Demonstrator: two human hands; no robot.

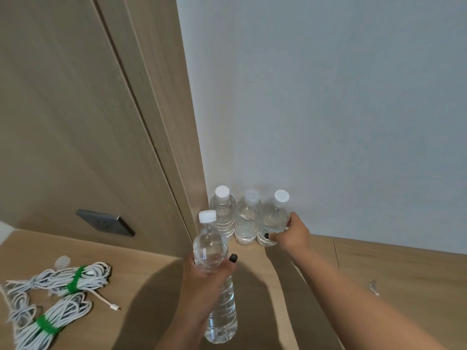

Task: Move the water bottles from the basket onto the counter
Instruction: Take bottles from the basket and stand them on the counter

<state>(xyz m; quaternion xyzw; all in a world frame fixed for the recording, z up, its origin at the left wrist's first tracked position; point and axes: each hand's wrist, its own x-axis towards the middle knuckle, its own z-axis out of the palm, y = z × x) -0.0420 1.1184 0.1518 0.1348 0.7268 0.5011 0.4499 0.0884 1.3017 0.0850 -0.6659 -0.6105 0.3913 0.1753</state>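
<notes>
Clear ribbed plastic water bottles with white screw caps. Three upright in the wall corner on the light wooden counter (391,269), touching side by side. Rightmost bottle (274,221) clasped by right hand (294,234), fingers curled round its body. Fourth bottle (214,274) gripped mid-body by left hand (204,286), above the counter.

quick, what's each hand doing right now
Left hand: grips the near bottle.
Right hand: grips the rightmost bottle of the row on the counter.
</notes>
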